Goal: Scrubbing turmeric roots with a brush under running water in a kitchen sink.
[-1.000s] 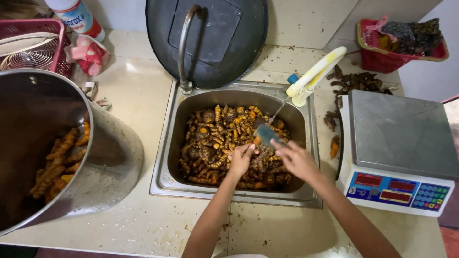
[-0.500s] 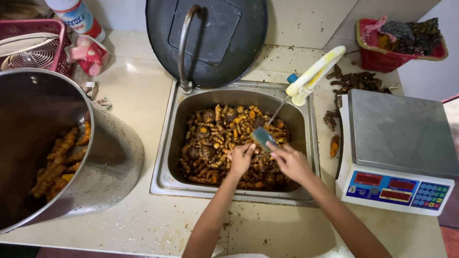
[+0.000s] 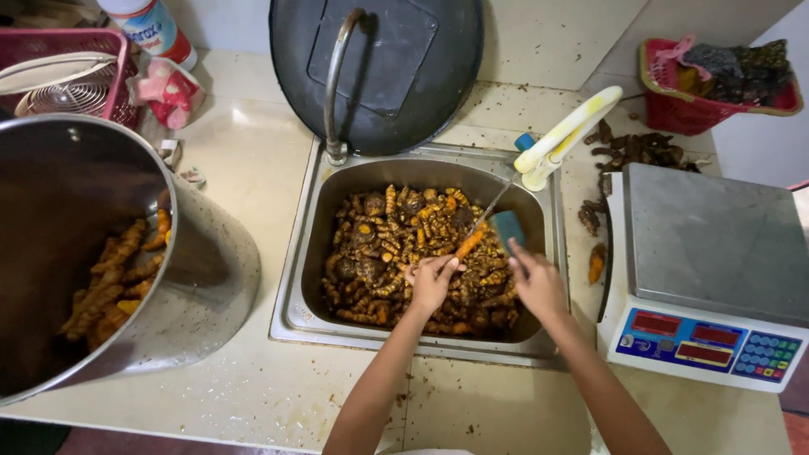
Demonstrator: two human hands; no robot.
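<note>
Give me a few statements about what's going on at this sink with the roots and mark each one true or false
1. The left hand holds an orange root over the sink. True.
2. The right hand holds a knife. False: it holds a blue sponge-like pad.
3. The big steel pot is empty. False: it holds orange roots.
4. A digital scale stands right of the sink. True.
5. The scale's platform carries roots. False: it is bare.

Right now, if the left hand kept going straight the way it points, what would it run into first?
The left hand points up and right along the orange root it holds; straight on, it would probably first meet the thin water stream, though depth is unclear.
</note>
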